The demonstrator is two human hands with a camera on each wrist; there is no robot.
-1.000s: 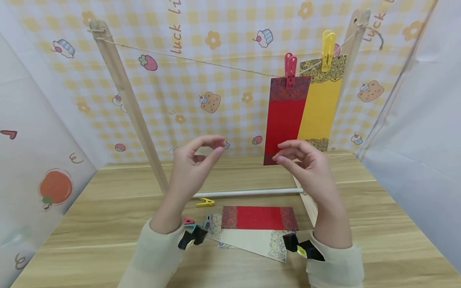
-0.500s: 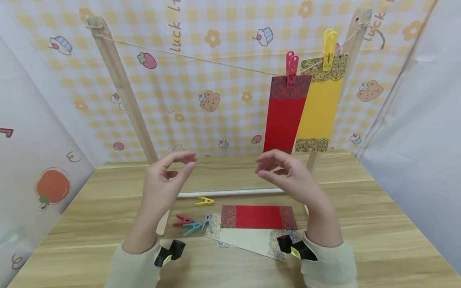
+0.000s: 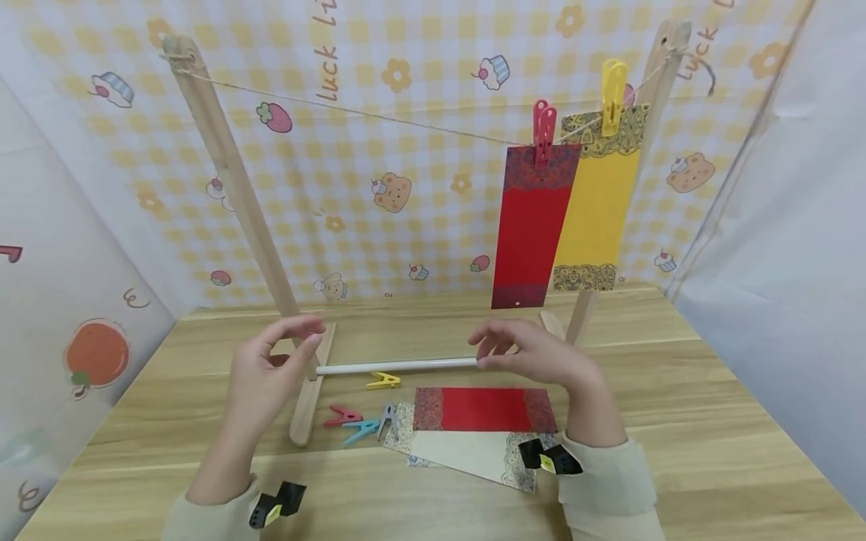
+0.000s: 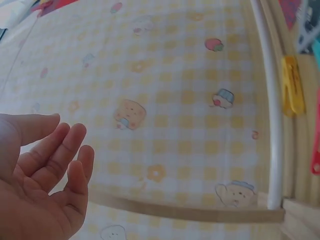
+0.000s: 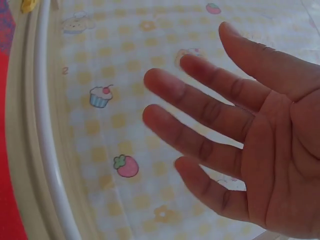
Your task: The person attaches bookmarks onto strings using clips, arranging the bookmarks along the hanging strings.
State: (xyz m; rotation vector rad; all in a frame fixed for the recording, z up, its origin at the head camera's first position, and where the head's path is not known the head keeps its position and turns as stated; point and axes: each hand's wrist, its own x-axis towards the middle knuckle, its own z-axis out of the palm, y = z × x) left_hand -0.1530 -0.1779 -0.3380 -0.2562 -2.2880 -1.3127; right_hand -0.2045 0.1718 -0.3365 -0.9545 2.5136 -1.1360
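On the checked cloth beyond the worktop's back edge, orange-brown lettering climbs upward, left of centre: "luck li", cut off above. Another "luck" stands near the cloth's upper right, behind the post's top. The yellow labels on the black wrist devices are too small to read.

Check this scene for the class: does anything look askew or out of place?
Two things: the cream card lies at a slant, partly under the straighter red card; and the string sags lopsidedly, lowest near the pink clip, with both hung cards on its right half. Nothing looks spilled or damaged.
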